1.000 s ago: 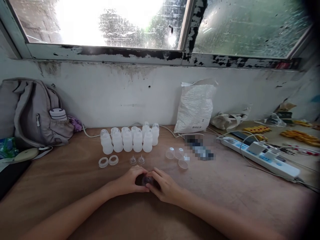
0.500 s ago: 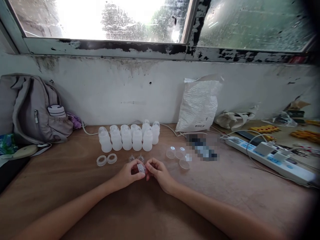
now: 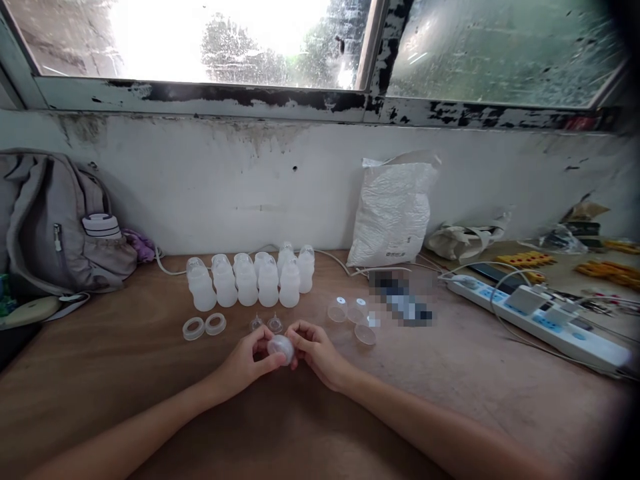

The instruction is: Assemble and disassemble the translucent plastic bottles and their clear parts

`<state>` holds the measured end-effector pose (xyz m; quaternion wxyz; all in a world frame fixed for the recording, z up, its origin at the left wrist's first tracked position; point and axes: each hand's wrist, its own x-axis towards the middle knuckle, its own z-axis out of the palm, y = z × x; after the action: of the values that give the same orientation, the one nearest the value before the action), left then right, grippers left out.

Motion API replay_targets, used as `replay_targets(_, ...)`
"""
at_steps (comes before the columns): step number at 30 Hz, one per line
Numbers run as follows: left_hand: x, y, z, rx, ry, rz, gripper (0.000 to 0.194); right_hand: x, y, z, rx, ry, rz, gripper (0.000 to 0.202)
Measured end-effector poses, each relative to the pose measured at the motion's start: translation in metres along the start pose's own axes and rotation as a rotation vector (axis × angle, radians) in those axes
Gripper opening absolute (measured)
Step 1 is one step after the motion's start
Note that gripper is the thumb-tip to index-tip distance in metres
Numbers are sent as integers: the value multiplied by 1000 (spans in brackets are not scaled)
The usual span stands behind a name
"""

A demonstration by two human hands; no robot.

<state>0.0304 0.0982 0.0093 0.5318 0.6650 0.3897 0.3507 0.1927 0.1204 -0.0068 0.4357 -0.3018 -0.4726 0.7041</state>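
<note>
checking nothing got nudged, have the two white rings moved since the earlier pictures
No, the rings still lie just in front of the leftmost bottle.

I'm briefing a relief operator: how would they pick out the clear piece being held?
Find the frosted bottles standing near the wall, then look toward the person, where the left hand and right hand come together. The rounded clear piece is between them. Unlike the two peaked clear parts just beyond, which rest on the table, it is held.
</note>
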Motion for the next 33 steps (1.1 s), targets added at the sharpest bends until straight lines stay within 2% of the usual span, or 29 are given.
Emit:
replay_targets(3,-2,0,0,4,7,30,21,0,-2,-2,-50,-10,19,29)
replay_targets(7,0,-4,0,64,182,11,20,-10,-7,4,-211,-18,-58,33)
replay_targets(9,1,-6,-1,84,219,-4,20,-16,-8,9,-362,-62,-140,35)
replay_targets(12,0,-6,0,182,229,5,18,-21,-5,12,-535,-74,-224,30)
replay_targets(15,-4,-1,3,243,207,47,15,-19,-1,11,-558,-64,-221,18)
replay_targets(19,-9,4,7,273,183,99,14,-18,-1,11,-649,-72,-256,22)
replay_targets(23,-11,4,7,384,201,95,9,-20,-4,15,-777,-43,-317,22)
replay_targets(28,-11,3,6,426,237,71,6,-20,-4,20,-797,-25,-338,22)
replay_targets(33,-11,5,6,394,215,105,8,-21,-6,21,-752,-21,-305,14)
